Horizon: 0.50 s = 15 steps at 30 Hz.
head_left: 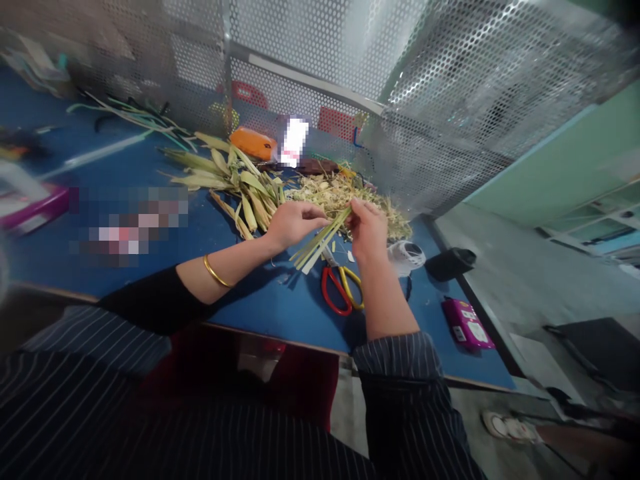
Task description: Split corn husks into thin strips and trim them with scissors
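Note:
A thin bundle of green-yellow corn husk strips [323, 241] slants over the blue table. My right hand [369, 228] is closed on its upper end, with the thumb and fingers pinched together. From the left, my left hand [294, 224] reaches to the bundle's edge, its thumb and fingertips drawn together at a strip. Below the strips lie scissors [337, 292] with one red and one yellow handle, their blades partly covered. Whole corn husks [250, 193] are heaped beyond my left hand. A pile of shredded husk [325, 190] lies behind both hands.
At the right are a white spool [406, 257], a black cylinder [451, 264] and a purple packet [467, 325]. An orange packet [253, 143] sits at the back, before a perforated metal screen [310, 87]. A person's shoe [510, 427] shows at lower right.

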### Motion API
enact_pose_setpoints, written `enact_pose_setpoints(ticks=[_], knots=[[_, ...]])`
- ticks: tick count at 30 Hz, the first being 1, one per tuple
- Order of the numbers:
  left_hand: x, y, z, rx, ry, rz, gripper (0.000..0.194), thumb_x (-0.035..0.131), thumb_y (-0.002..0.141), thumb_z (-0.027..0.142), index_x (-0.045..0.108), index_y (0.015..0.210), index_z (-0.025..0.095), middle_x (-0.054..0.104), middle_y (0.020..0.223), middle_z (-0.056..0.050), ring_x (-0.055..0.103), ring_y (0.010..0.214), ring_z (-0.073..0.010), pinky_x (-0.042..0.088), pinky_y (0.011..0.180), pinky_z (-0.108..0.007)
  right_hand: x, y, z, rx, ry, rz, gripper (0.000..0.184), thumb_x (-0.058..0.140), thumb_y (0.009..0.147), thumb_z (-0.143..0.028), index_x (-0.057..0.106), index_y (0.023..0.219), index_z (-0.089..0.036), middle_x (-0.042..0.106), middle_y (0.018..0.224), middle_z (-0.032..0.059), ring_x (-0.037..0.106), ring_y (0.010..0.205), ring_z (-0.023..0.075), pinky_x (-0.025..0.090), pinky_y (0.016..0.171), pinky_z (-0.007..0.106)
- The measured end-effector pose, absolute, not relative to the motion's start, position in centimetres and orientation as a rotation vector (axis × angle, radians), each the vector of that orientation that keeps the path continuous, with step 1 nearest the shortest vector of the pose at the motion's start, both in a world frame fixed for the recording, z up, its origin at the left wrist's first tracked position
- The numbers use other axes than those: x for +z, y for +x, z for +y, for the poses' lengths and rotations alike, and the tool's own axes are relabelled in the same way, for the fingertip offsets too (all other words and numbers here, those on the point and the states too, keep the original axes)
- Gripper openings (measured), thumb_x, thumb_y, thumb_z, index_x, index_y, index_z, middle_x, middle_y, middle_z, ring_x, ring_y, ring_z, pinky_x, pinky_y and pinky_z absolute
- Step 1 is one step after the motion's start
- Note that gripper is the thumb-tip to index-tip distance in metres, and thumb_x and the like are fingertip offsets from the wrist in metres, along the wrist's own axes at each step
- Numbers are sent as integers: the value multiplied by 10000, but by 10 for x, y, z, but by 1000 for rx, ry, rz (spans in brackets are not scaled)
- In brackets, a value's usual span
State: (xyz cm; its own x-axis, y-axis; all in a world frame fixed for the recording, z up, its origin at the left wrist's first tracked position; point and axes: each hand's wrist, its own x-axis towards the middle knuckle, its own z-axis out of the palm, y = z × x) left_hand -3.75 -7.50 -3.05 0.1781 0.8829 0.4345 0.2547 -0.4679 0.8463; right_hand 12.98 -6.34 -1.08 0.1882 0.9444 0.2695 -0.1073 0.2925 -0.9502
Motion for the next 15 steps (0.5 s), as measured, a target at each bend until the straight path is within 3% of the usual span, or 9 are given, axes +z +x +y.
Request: enact_pose_setpoints(ticks=[9, 15], knots=[[-33, -35, -73, 1231, 1979, 1147, 214, 548, 843, 321, 653, 737, 168, 632, 700, -15, 536, 681, -145, 367, 651, -260, -12, 127, -63, 953, -1012, -1122, 208, 689, 682, -369, 604, 594, -200, 452, 500, -53, 390, 460, 67, 304, 458, 223], [-38, -37, -70, 1278, 1903, 1193, 175, 535, 842, 289, 574, 702, 191, 553, 661, -1, 480, 657, -145, 337, 635, -266, -13, 131, -59, 923, -1059, -1075, 220, 692, 663, -396, 608, 607, -200, 464, 497, -49, 400, 453, 73, 282, 442, 226]])
